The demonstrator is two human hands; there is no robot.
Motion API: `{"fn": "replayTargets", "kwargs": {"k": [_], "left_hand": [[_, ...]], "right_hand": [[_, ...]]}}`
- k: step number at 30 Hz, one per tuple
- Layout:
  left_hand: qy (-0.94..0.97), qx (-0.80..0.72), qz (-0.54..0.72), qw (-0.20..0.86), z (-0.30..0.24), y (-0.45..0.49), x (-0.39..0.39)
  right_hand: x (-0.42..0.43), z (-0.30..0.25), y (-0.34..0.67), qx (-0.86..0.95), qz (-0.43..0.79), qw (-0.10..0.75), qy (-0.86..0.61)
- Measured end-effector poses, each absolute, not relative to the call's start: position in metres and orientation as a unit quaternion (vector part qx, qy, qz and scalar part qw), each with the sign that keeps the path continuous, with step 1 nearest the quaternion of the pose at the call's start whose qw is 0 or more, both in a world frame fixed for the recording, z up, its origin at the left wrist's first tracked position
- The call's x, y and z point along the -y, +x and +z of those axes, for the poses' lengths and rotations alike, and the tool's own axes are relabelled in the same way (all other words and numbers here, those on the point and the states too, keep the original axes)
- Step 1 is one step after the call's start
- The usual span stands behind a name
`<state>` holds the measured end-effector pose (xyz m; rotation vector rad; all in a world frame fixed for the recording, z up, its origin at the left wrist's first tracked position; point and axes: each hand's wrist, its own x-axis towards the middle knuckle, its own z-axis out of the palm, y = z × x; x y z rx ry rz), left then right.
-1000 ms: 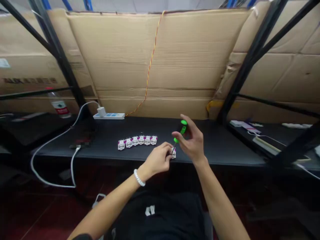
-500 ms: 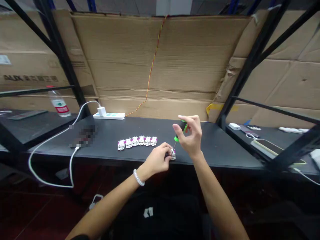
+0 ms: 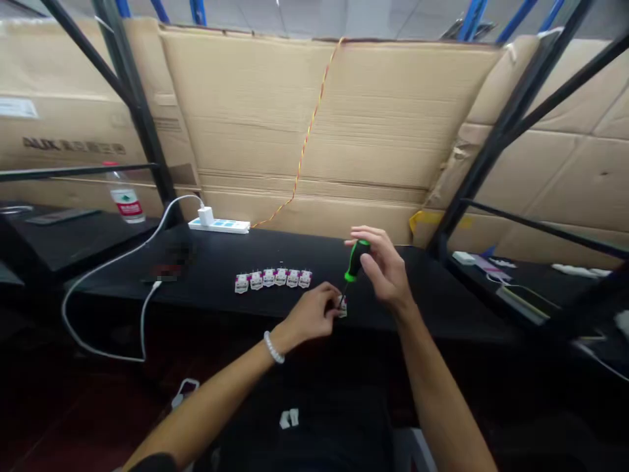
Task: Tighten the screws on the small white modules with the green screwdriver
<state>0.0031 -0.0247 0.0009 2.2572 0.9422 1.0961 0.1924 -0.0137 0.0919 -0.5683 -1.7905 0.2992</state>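
Note:
My left hand pinches a small white and purple connector block at the front edge of the black table. My right hand grips a green and black screwdriver held almost upright, its tip down on that block. To the left, a row of several matching white and purple blocks lies on the table, apart from both hands. A white bead bracelet sits on my left wrist.
A white power strip with a plugged charger lies at the back, its white cable looping off the left edge. A water bottle stands far left. Cardboard sheets and black rack struts surround the table. Phones and cables lie at right.
The screwdriver handle has turned in my right fingers and stands more upright. My left hand has kept its pinch on the block. The view has shifted slightly.

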Motion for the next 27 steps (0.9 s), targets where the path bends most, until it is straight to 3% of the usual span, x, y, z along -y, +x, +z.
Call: {"fn": "replayTargets", "kwargs": {"k": [3,9,14,20,27], "left_hand": [[0.823,-0.337,0.397,0.227,0.0,0.003,0.024],[0.822,-0.341,0.397,0.225,0.001,0.003,0.025],[0.825,-0.337,0.393,0.225,0.002,0.004,0.025],[0.825,-0.342,0.392,0.219,0.001,0.004,0.025],[0.827,-0.336,0.393,0.22,0.0,0.003,0.024]], "right_hand": [[0.017,0.094,0.192,0.773,0.191,0.557,-0.238],[0.021,0.101,0.188,0.77,0.013,0.564,-0.297],[0.021,0.099,0.189,0.773,0.147,0.565,-0.249],[0.021,0.101,0.189,0.756,-0.003,0.579,-0.306],[0.018,0.103,0.198,0.775,0.173,0.549,-0.261]]}}
